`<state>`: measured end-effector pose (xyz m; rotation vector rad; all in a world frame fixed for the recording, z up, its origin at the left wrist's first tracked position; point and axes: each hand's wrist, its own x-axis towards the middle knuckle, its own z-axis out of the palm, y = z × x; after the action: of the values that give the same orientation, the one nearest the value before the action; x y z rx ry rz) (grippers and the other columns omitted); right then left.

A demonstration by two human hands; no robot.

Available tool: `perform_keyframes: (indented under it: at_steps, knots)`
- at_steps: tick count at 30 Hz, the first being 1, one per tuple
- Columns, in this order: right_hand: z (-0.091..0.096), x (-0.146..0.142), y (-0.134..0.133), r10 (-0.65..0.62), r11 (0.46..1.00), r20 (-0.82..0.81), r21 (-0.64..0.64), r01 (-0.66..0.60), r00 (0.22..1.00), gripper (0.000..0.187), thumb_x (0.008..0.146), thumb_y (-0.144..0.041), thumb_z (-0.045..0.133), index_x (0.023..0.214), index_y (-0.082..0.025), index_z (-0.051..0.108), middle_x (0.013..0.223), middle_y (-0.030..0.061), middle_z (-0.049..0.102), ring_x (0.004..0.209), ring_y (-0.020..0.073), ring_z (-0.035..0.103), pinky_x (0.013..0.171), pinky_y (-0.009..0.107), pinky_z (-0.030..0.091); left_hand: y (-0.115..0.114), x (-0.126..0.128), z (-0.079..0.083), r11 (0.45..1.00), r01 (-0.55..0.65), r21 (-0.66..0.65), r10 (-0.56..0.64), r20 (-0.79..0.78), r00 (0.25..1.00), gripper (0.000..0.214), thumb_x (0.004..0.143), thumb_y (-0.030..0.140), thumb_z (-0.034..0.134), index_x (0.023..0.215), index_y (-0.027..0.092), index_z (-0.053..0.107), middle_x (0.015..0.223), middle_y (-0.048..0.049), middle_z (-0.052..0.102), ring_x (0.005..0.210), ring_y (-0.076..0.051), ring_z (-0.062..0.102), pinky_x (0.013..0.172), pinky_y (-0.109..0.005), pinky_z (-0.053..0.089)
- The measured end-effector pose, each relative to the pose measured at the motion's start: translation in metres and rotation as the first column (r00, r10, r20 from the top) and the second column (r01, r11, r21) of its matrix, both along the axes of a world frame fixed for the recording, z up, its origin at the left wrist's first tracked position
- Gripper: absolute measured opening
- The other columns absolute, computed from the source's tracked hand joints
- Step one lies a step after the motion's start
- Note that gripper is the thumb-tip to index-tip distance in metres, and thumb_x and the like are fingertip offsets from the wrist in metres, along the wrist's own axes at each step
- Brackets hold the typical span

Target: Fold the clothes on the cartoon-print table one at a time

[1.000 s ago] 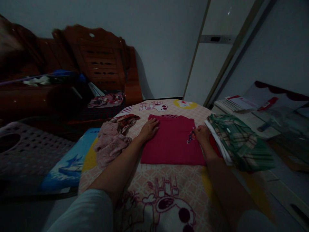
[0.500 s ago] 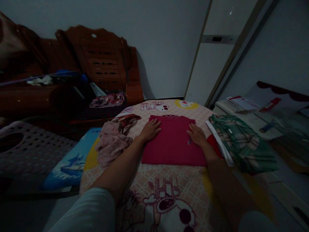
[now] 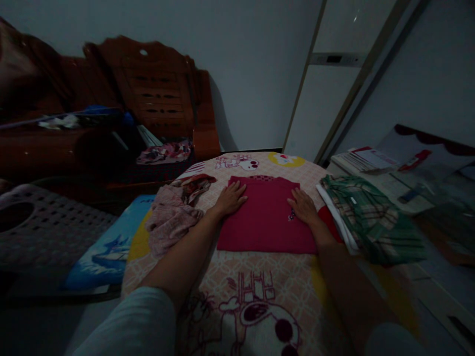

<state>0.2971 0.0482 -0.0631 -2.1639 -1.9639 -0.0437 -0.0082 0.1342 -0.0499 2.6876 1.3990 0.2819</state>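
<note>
A dark pink shirt, folded into a flat rectangle, lies in front of me on the patterned cloth that covers a rounded table. My left hand rests flat on the shirt's upper left part, fingers spread. On its upper right side lies my right hand, also flat with the fingers stretched out, beside a small embroidered motif. Left of the shirt is a crumpled dusty-pink garment. To the right, a folded green plaid shirt lies over white and red cloth.
Behind on the left stands a carved wooden bench with clothes on it. A blue printed bag and a woven plastic basket are beside the table. On the right, a side cabinet holds papers. A tall white appliance stands behind.
Both hands stay flat on the pink shirt, which keeps its shape. Only a very slight shift of the view shows.
</note>
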Motion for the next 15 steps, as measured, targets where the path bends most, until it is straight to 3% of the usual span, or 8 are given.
perform_keyframes:
  at_steps: [7, 10, 15]
  knots:
    - [0.012, 0.001, 0.013, -0.046, 0.999, 0.077, 0.006, 0.046, 0.996, 0.048, 0.1, -0.039, 0.034, 0.14, -0.017, 0.049, 0.149, 0.0139, 0.047, 0.13, 0.0302, 0.047, 0.105, 0.046, 0.037, 0.017, 0.002, 0.001, 0.999, -0.037, -0.002, 0.037, 0.012, 0.999, 0.058, 0.099, 0.046, 0.033, 0.15, 0.02, 0.035, 0.159, -0.0141, 0.029, 0.147, -0.029, 0.026, 0.114, -0.047, 0.028]
    - [0.026, 0.002, 0.025, -0.036, 0.999, 0.12, -0.033, 0.04, 0.992, 0.043, 0.099, -0.036, 0.036, 0.133, -0.018, 0.055, 0.141, 0.0151, 0.054, 0.118, 0.0328, 0.054, 0.096, 0.047, 0.043, 0.036, 0.007, 0.008, 0.999, -0.046, 0.004, 0.046, -0.012, 0.999, 0.052, 0.099, 0.042, 0.035, 0.146, 0.022, 0.041, 0.154, -0.0121, 0.038, 0.143, -0.027, 0.034, 0.112, -0.044, 0.033]
    - [0.035, 0.007, 0.048, -0.05, 0.995, 0.077, -0.085, 0.057, 0.996, 0.039, 0.098, -0.031, 0.038, 0.128, -0.02, 0.059, 0.135, 0.0147, 0.058, 0.117, 0.0336, 0.054, 0.094, 0.048, 0.044, 0.062, 0.016, 0.024, 0.995, -0.089, -0.039, 0.086, -0.076, 0.993, 0.041, 0.096, 0.034, 0.041, 0.132, 0.02, 0.055, 0.136, -0.0124, 0.058, 0.123, -0.026, 0.055, 0.101, -0.039, 0.043]
